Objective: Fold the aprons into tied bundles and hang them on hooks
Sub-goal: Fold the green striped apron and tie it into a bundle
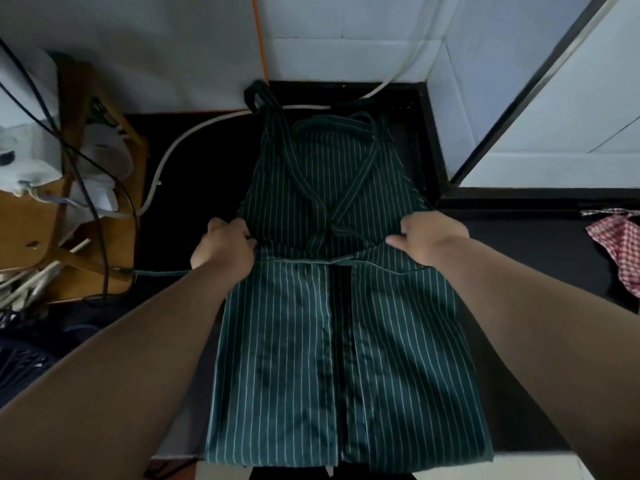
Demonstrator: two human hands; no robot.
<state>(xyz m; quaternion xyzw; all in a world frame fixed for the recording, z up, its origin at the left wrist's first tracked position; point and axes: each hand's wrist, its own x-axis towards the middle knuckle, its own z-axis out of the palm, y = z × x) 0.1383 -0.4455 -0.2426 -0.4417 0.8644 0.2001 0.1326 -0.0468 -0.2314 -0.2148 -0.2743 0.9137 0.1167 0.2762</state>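
A dark green apron with thin white stripes point(298, 348) lies flat on a black counter point(201, 188), its two sides folded in so they meet along the middle. Its neck loop point(258, 98) and straps lie on the bib at the far end. My left hand point(223, 245) grips the apron's left edge at the waist. My right hand point(427, 237) grips the right edge at the same height. A thin waist tie point(159, 272) trails off to the left across the counter. A red-and-white checked apron point(620, 247) lies crumpled at the right edge of the view.
A white hose point(180, 143) curves over the counter behind the apron. Cardboard boxes with white items and black cables point(86, 188) stand at the left. White tiled walls point(346, 36) close the corner behind, and a black-framed panel point(526, 95) rises at the right.
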